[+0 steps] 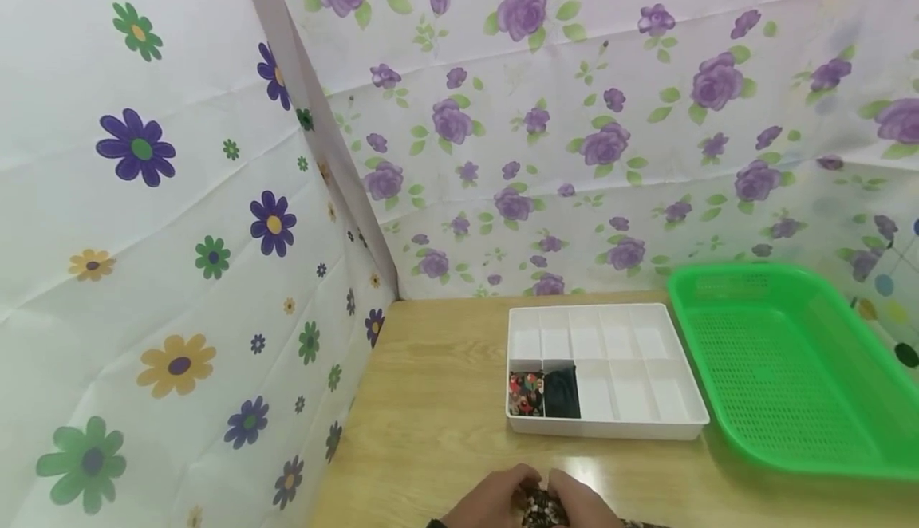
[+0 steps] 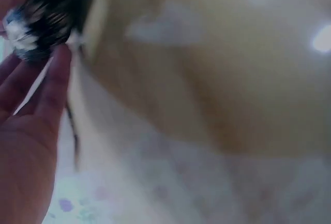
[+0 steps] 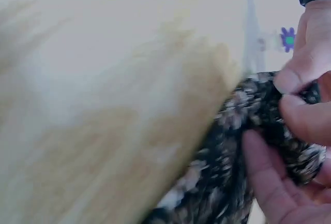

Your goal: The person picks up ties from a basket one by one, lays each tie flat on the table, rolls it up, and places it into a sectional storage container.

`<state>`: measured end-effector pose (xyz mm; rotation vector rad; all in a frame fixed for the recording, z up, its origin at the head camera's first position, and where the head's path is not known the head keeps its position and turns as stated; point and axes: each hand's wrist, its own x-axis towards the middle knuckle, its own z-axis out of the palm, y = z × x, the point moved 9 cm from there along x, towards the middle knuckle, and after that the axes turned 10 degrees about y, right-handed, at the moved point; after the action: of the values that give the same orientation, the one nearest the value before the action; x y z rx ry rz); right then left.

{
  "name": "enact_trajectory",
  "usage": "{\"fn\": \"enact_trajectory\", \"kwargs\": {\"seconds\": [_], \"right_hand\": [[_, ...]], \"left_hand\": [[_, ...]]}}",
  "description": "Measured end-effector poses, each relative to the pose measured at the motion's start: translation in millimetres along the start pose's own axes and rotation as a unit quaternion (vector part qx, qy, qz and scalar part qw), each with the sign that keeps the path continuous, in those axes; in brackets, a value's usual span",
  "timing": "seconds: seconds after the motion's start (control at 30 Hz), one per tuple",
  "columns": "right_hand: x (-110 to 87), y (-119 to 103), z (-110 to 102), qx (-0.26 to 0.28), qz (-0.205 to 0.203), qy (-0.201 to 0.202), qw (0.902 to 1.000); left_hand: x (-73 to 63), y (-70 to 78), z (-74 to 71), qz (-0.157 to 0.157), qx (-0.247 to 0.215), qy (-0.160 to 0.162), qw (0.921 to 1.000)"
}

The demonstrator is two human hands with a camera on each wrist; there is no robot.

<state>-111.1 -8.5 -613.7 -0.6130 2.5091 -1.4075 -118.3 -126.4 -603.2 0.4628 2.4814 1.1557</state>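
At the bottom of the head view, my left hand [image 1: 494, 500] and right hand [image 1: 583, 504] come together around a dark floral cloth [image 1: 542, 510]. A loose part of this fabric trails out past the right hand. In the right wrist view, thumbs and fingers pinch a bunched, partly rolled end of the cloth [image 3: 222, 157], while the rest hangs toward the lower left. The left wrist view is blurred; there the left hand's fingers [image 2: 54, 81] support the rolled bundle [image 2: 46, 25] from below.
A white divided tray [image 1: 606, 430] stands on the wooden table [image 1: 438, 368]. Two front-left compartments hold a folded red-patterned cloth [image 1: 526, 393] and a folded dark cloth [image 1: 562, 392]. Right of it lies a green plastic basket [image 1: 761, 352]. Flower-printed sheets [image 1: 502, 153] hang behind and left.
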Motion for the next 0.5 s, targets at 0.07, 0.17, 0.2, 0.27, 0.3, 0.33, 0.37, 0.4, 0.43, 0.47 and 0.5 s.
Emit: {"fn": "enact_trajectory", "kwargs": {"seconds": [0.07,0.17,0.2,0.27,0.3,0.33,0.37,0.4,0.43,0.47,0.5], "right_hand": [[-0.3,2.0,-0.7,0.001,0.007,0.004,1.0],[2.9,-0.1,-1.6,-0.029,0.023,-0.004,0.9993],[4.0,-2.3,-1.5,-0.05,0.025,-0.009,0.9984],[6.3,-8.6,-0.4,-0.106,0.02,-0.022,0.9939],[7.1,-11.3,1.2,-0.13,0.018,-0.031,0.9909],[7.7,-13.9,2.5,-0.151,0.013,-0.04,0.9876],[7.8,-15.5,3.9,-0.165,0.01,-0.049,0.985],[7.7,-16.4,5.2,-0.174,0.005,-0.057,0.9831],[7.4,-16.7,6.1,-0.176,0.003,-0.063,0.9823],[6.7,-16.6,6.5,-0.175,-0.001,-0.066,0.9823],[5.7,-16.1,6.7,-0.171,-0.006,-0.067,0.9829]], "left_hand": [[-0.1,-1.3,-0.6,0.003,-0.004,0.008,1.0],[1.5,0.8,-2.0,0.003,0.005,0.006,1.0],[2.1,1.8,-2.3,0.0,0.01,0.003,0.9999],[2.9,2.4,-2.3,-0.012,0.01,-0.006,0.9999],[3.0,2.9,-2.2,-0.014,0.012,-0.01,0.9998],[3.0,3.7,-2.2,-0.013,0.016,-0.013,0.9997],[2.8,4.0,-2.1,-0.012,0.017,-0.016,0.9996],[2.7,4.5,-2.0,-0.008,0.021,-0.019,0.9996],[2.2,5.1,-1.9,-0.002,0.02,-0.021,0.9996],[1.4,5.4,-1.7,0.004,0.017,-0.024,0.9996],[0.6,5.6,-1.3,0.011,0.014,-0.027,0.9995]]}}
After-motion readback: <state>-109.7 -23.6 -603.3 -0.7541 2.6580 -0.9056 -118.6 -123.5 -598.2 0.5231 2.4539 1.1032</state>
